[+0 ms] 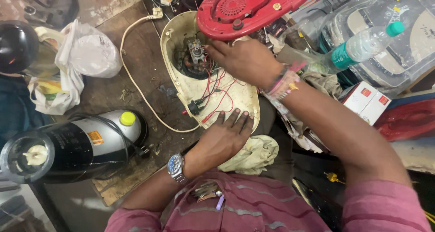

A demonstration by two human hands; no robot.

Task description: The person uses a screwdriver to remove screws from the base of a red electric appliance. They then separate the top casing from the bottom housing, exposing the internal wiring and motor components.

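Note:
An opened cream appliance housing (240, 96) lies upturned on the workbench, showing a motor (195, 55) and red and black wires (216, 93). My left hand (224, 136), with a wristwatch, rests flat on the housing's near edge. My right hand (247, 59), with thread bands at the wrist, reaches into the housing beside the motor, fingers curled near the wires; what it pinches is hidden. A red base cover (249, 7) leans over the far end.
A black and silver mixer base (77, 146) lies at left with a yellow knob. A white cord (136, 78) loops across the wooden bench. White plastic bags (86, 55) sit at far left. A water bottle (358, 48), a red-and-white box (367, 102) and a cloth (253, 155) lie right.

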